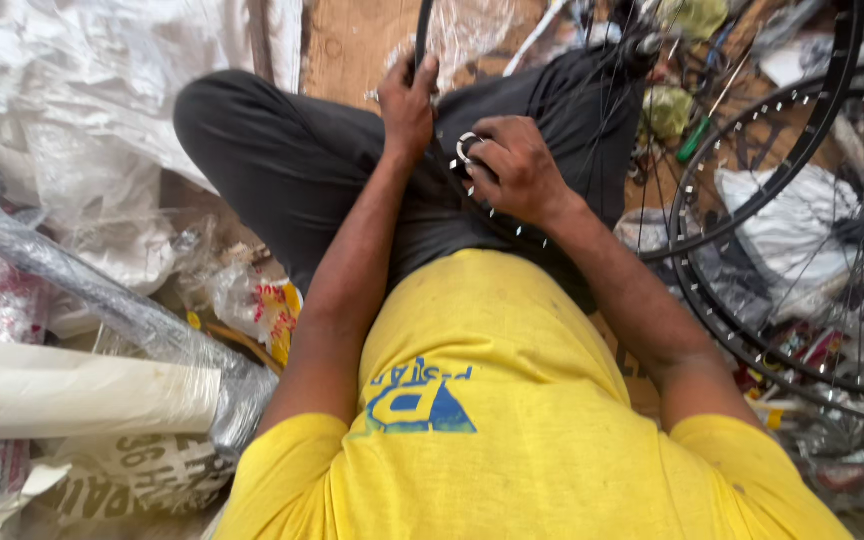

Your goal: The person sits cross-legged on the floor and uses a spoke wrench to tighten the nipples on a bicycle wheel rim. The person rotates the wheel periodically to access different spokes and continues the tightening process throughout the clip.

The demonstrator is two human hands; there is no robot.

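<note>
I sit cross-legged in dark trousers and a yellow shirt, looking down at my lap. My left hand (408,100) grips the black bicycle rim (422,35) where it rises past my knee. My right hand (514,168) is closed on a small round metal spoke tool (466,148) pressed against the same rim, close beside the left hand. Thin spokes (607,110) fan out from the rim over my right leg toward a hub at the upper right.
Two more black spoked wheels (752,215) lie stacked on my right over bags and clutter. A plastic-wrapped grey tube (102,300) and a cream roll (72,390) lie on my left. White sacks (102,80) fill the upper left; a green-handled tool (694,140) lies beyond.
</note>
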